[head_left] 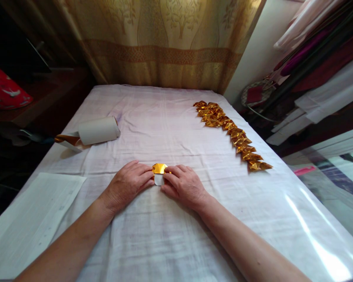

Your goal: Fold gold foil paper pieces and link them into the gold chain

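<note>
A small piece of gold foil paper [159,169], its white back showing along the near part, lies on the sheet-covered surface between my hands. My left hand [132,178] grips its left end, fingers bent and pressed close together. At the right end, my right hand [184,184] holds it with curled fingers. Both hands hide the ends of the paper. Farther off to the right, several folded gold foil pieces [240,139] lie in a long overlapping row.
A white paper roll [98,130] with gold showing at its loose end lies at the left. Nearer, a flat pale sheet [35,219] rests by the left edge. A patterned curtain [164,43] hangs behind; clothes [332,90] hang at the right.
</note>
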Motion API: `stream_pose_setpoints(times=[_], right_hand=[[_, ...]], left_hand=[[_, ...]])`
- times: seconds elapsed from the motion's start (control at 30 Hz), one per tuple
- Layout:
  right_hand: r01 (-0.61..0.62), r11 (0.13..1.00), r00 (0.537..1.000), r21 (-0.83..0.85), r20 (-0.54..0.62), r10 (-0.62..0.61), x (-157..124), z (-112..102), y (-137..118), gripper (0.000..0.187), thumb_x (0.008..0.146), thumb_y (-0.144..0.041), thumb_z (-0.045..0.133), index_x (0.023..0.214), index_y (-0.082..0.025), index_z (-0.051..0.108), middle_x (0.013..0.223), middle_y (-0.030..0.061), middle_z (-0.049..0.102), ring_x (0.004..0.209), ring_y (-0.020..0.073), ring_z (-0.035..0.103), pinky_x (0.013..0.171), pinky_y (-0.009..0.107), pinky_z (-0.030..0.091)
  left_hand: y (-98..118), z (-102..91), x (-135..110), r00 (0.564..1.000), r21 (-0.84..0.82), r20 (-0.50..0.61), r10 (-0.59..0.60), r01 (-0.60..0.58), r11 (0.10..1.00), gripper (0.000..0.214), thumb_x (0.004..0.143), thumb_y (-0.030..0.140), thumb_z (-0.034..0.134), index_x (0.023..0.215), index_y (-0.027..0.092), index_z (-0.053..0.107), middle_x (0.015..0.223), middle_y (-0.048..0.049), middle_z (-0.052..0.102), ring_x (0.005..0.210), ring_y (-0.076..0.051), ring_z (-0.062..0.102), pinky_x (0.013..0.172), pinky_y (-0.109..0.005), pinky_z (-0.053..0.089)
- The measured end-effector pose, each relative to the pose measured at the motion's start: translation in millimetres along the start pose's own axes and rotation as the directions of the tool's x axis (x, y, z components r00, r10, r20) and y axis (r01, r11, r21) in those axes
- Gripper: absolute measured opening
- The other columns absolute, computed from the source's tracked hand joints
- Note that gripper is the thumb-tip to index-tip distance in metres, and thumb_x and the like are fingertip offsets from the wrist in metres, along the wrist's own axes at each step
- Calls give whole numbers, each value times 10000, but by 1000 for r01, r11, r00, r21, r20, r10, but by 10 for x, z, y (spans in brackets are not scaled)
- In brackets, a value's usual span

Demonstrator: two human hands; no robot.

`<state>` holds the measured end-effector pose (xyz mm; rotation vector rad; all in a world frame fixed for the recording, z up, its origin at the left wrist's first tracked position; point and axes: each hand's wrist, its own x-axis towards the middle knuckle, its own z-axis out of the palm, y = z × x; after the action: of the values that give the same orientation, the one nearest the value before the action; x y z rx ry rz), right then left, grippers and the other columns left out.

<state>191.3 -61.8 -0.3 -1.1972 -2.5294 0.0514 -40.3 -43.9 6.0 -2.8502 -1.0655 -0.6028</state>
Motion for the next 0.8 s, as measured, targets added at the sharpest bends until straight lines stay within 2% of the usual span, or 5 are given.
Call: stream_pose_setpoints(times=[0.17, 0.3, 0.5, 0.67, 0.8], right_hand=[[-2, 995, 999, 99, -33, 6, -19, 12, 22, 233, 885, -360, 677, 1039, -186, 673, 1181, 92, 689, 992, 230, 601, 882, 374, 487], [10, 995, 998, 97, -64, -4, -18, 13, 10, 128, 912, -262, 604, 985, -186, 677, 1157, 82, 703, 963, 221, 611, 879, 367, 492], [28, 992, 993, 124, -114, -14, -22, 13, 20, 158, 956, -216, 531, 1008, -182, 676, 1103, 79, 721, 942, 209, 625, 875, 350, 494], [-53, 976, 980, 213, -178, 92, -29, 66, 73, 160, 951, -204, 530, 962, -184, 688, 992, 77, 719, 888, 204, 620, 826, 323, 500], [-171, 961, 971, 219, -128, 202, -8, 80, 81, 161, 943, -215, 548, 855, -198, 681, 912, 68, 696, 856, 196, 615, 791, 302, 481]], left_hand=[[21, 28, -1, 999, 40, -46, -4, 5, 999, 254, 1016, 340, 466, 1005, 220, 689, 1057, -36, 745, 966, -183, 675, 1023, -409, 434], [35, 15, 6, 998, 54, -61, -4, 7, 999, 245, 1021, 287, 448, 1012, 211, 681, 1042, -36, 749, 956, -180, 681, 1005, -404, 446], [34, 22, -4, 998, 47, -56, -39, 42, 998, 226, 1007, 230, 447, 1048, 189, 665, 1042, -44, 748, 954, -184, 681, 1011, -400, 442], [2, 51, -24, 994, -66, -62, -91, 87, 994, 203, 998, 272, 490, 1003, 188, 675, 1011, -40, 736, 949, -193, 652, 955, -388, 460], [15, 64, -13, 980, -138, -41, -196, 189, 972, 235, 989, 312, 502, 894, 191, 680, 932, -45, 698, 884, -195, 605, 821, -347, 475]])
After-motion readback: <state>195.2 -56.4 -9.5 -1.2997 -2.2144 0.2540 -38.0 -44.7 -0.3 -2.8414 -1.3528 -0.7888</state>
